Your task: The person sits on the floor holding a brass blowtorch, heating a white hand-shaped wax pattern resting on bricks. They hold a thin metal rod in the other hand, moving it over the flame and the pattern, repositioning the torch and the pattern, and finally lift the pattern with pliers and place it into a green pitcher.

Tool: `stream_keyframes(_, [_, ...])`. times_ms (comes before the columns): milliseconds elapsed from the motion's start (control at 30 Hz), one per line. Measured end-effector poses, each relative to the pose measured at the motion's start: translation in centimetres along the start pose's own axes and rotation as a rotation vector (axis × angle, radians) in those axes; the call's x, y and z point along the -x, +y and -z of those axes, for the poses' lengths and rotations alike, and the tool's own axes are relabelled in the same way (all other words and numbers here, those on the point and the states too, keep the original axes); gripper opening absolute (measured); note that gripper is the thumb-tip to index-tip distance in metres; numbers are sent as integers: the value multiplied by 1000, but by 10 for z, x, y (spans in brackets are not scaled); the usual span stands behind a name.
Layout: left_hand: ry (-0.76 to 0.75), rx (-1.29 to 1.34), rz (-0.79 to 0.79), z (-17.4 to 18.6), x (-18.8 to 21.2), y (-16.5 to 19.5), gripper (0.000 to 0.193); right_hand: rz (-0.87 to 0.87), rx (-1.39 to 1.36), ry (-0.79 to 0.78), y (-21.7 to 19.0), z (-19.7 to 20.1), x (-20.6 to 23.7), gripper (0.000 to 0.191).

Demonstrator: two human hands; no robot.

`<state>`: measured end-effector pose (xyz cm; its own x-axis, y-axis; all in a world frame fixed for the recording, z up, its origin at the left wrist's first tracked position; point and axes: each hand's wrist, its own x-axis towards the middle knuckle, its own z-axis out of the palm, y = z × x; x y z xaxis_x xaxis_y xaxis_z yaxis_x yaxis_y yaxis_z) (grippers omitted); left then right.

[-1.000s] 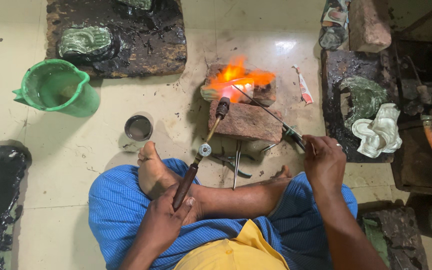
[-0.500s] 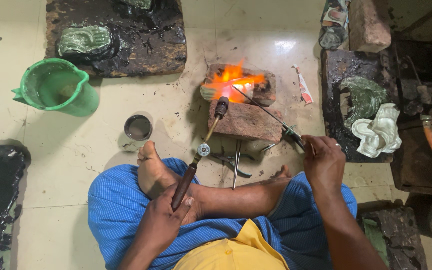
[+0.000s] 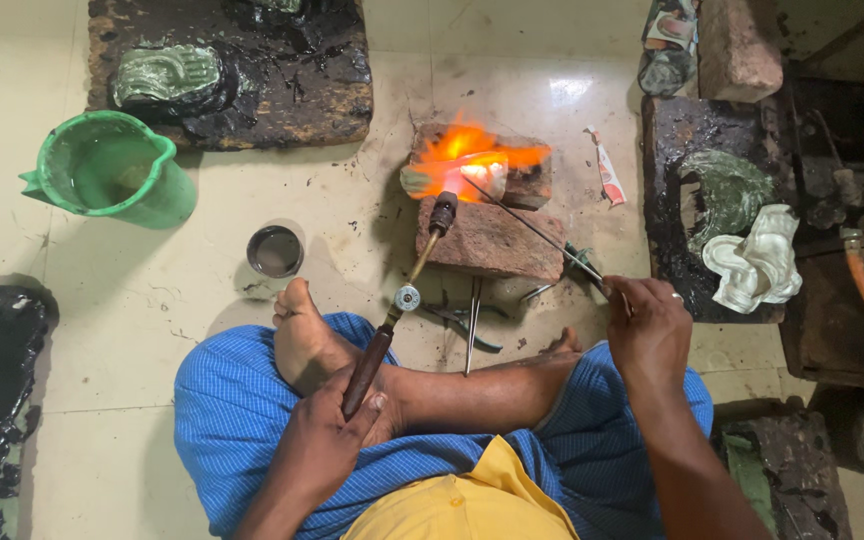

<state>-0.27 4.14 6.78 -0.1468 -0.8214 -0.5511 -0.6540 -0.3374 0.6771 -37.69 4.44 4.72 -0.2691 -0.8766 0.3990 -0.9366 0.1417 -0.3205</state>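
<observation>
- The left hand (image 3: 324,450) is closed around the dark wooden handle of a blowtorch (image 3: 402,300), fingers wrapped and thumb lying along the grip, resting on the crossed leg.
- The torch slants up and away, its black nozzle just short of the flame (image 3: 472,160).
- The right hand (image 3: 649,330) is pinched shut on the near end of long thin tongs (image 3: 537,232), whose far tips reach into the fire.
- A small glowing workpiece (image 3: 477,178) sits at those tips, on top of the reddish bricks (image 3: 492,240).
- Pliers (image 3: 467,320) lie on the floor between the bricks and the person's legs.
- A small metal cup (image 3: 275,251) stands near the bare foot; a green jug (image 3: 112,182) stands farther left.
</observation>
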Motion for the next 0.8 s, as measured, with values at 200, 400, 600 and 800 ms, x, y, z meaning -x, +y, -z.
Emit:
stream_keyframes(200, [8,-3,-31,-3,-1,-4,37,1,-4,2,0,1,0,14])
stream_keyframes(400, [35,44,-102,-5,-1,-7,36,4,1,1,0,0,-1,16])
stream_keyframes(600, [20,24,-63,-3,0,-5,37,-4,6,-19,1,1,0,15])
stream_keyframes(800, [0,28,-20,-1,1,-1,38,-15,9,-18,1,0,2,17])
